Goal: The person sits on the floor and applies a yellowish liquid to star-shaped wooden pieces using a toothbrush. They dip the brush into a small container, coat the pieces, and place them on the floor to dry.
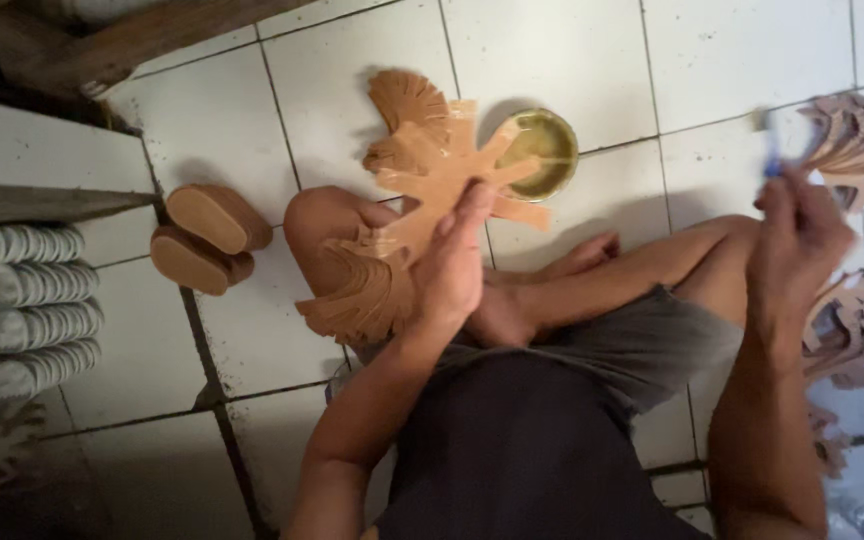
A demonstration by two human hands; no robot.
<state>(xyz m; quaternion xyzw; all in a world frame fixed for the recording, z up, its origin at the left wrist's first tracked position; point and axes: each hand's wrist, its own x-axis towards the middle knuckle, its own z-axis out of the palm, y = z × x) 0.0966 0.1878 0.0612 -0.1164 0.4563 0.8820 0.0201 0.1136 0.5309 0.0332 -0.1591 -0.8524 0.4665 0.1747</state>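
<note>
Over lap: left hand (452, 262) grips tan cutout fan (422, 190); right hand (797, 235) apart, pinching blue brush (774, 150).

Blurred blue tool (774, 150), right hand (802, 235).

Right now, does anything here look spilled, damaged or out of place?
Nothing stands out. The left hand presses on fanned tan cut-out pieces over the knee. The round dish sits upright on the tiled floor, no spill visible. The right hand is blurred.
</note>
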